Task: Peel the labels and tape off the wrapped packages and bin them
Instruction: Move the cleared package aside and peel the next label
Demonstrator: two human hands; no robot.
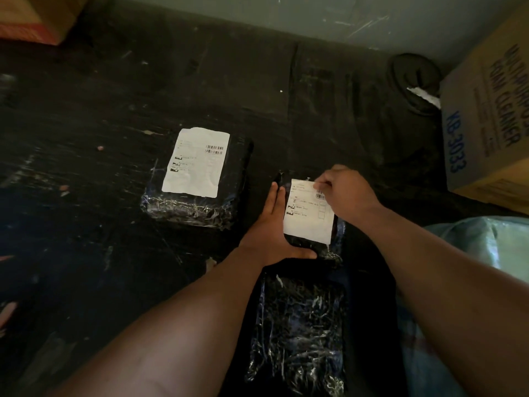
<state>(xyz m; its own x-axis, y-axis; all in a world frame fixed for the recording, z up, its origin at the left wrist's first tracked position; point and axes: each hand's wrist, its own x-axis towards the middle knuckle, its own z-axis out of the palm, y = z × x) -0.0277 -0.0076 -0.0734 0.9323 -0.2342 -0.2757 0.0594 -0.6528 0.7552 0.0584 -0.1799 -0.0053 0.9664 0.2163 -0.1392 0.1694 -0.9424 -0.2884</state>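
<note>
A small black wrapped package (pixel 305 245) lies on the dark floor with a white shipping label (pixel 307 216) on top. My left hand (pixel 274 224) lies flat against the package's left side, thumb along its near edge, steadying it. My right hand (pixel 346 190) pinches the label's far right corner. A larger black package (pixel 197 202) with its own white label (pixel 194 163) sits to the left, untouched. A third black wrapped package (pixel 297 333), with no label showing, lies close to me between my forearms.
A brown cardboard box (pixel 492 124) printed "FOAM CLEANER" stands at the right. A pale blue-green plastic bag (pixel 486 247) sits at the lower right. A dark bundle with a white scrap (pixel 415 81) lies near the wall. Another box (pixel 34 18) is at the top left.
</note>
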